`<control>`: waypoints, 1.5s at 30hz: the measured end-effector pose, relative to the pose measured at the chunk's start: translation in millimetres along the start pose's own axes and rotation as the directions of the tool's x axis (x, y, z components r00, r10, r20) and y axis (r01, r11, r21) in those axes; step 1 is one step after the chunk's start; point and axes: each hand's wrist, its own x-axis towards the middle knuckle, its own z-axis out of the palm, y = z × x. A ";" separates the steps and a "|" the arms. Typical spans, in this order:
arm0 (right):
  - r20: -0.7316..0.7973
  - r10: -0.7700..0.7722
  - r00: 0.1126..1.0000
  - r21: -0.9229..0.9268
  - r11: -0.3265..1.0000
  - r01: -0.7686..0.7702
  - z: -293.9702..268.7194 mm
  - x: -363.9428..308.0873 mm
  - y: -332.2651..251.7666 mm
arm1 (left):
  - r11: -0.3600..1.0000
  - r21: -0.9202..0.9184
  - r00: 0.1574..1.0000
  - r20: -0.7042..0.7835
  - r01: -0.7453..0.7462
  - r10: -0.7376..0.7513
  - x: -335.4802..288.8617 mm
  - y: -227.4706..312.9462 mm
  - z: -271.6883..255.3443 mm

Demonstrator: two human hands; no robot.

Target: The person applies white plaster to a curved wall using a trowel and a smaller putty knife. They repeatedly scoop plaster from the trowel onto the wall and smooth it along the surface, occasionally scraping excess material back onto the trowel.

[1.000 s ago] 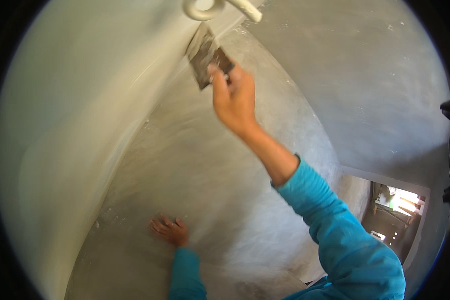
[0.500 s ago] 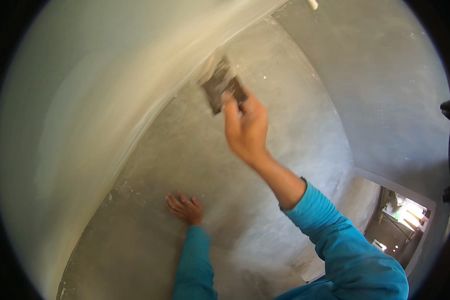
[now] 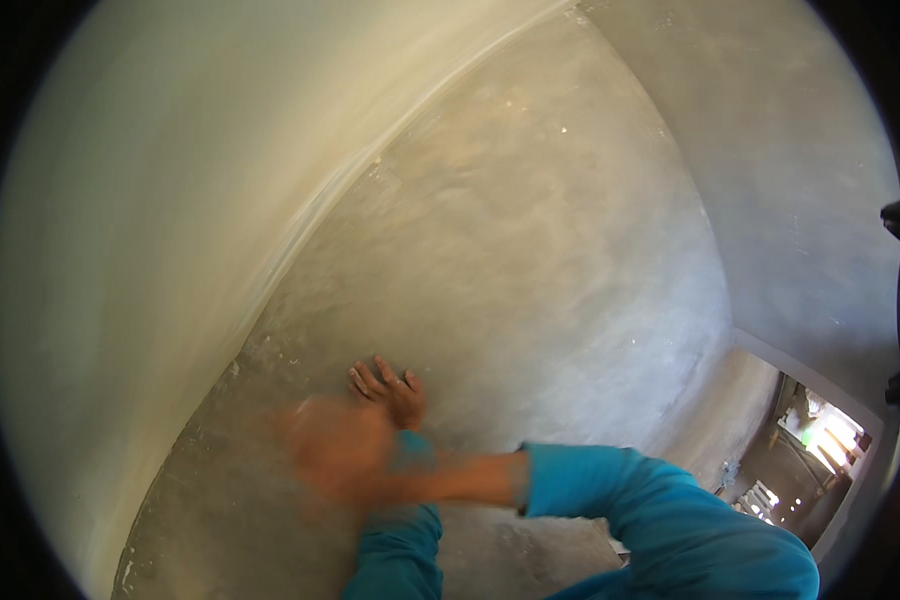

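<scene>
The grey wall [image 3: 540,260] lies directly under the left grip [image 3: 398,397], whose fingers are spread and resting on the surface; from there its long axis runs beyond the fingertips, up and to the right, tapering to a corner. The right grip [image 3: 335,445] sits just left of and below the left one, its forearm crossing in front of the left sleeve [image 3: 402,550]; in the picture it is the nearer of the two to the seam [image 3: 310,227] on its left. Blur hides whether it is closed, holds anything or touches the wall. The wall looks like smooth, hard plaster, cloudy and mottled, with small pale flecks. Left of both grips sweeps a paler, satiny surface [image 3: 160,260]; far right, a bluish-grey wall [image 3: 800,170] stands above a squarish opening [image 3: 805,460]. The right sleeve [image 3: 660,510] is creased turquoise cloth.
</scene>
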 end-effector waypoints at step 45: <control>-0.330 -0.202 0.922 -0.122 0.978 0.170 -37.5 83.9 63.2 | 0.893 -0.328 0.934 0.283 0.307 -0.217 -8.8 -0.4 7.6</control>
